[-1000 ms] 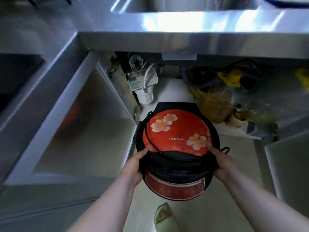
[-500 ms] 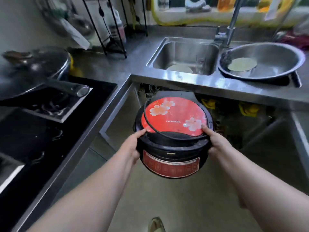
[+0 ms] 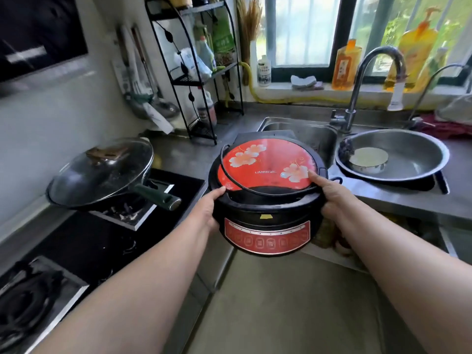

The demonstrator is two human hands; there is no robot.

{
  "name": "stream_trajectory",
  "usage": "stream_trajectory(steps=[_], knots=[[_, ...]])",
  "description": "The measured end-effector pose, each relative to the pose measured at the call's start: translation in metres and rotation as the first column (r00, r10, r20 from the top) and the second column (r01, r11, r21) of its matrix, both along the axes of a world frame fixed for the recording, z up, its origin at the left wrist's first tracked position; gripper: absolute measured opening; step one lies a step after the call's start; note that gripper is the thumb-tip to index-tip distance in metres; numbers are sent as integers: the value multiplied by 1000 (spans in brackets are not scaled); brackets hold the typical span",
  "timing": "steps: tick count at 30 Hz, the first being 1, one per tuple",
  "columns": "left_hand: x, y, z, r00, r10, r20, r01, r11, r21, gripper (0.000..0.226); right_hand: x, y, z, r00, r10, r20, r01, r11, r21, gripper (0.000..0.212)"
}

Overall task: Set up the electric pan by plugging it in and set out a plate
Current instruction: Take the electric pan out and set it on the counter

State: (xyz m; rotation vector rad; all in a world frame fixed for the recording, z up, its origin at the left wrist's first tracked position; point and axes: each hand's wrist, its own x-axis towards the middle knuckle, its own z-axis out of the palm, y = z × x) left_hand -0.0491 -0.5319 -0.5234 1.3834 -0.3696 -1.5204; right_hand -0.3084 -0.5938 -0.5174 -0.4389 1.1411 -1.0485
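Observation:
I hold the round black electric pan (image 3: 265, 200) in the air in front of the steel counter (image 3: 194, 154), at about counter height. Its lid is red with white flowers and a red control panel faces me. Its black power cord (image 3: 229, 178) lies looped across the lid. My left hand (image 3: 208, 212) grips the pan's left side. My right hand (image 3: 329, 192) grips its right side, thumb on the lid. No plate shows apart from a small round dish (image 3: 368, 159) inside the steel basin.
A lidded wok (image 3: 102, 172) sits on the black gas hob (image 3: 76, 241) at left. Behind the pan are the sink (image 3: 319, 139), the tap (image 3: 362, 80) and a wide steel basin (image 3: 398, 154). A black wire rack (image 3: 196, 67) stands in the corner. Bottles line the windowsill.
Both hands have lifted the pan from the cupboard under the sink up to counter height. My view has risen from the floor and cupboard to the counter and window.

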Motion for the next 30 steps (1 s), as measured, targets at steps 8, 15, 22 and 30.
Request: stream_trajectory(steps=[8, 15, 22, 30], knots=[[26, -124, -14, 996, 75, -41, -76, 997, -30, 21, 32, -120, 7, 997, 19, -76, -19, 1000, -2, 55], [49, -228, -38, 997, 67, -23, -67, 998, 3, 20, 51, -217, -25, 999, 38, -22, -38, 999, 14, 55], [80, -310, -76, 996, 85, -17, -84, 995, 59, 20, 77, -292, -75, 996, 69, 51, -72, 997, 40, 49], [113, -369, -95, 995, 93, -33, -89, 992, 92, 20, 110, -352, -106, 995, 87, 42, -89, 993, 75, 38]])
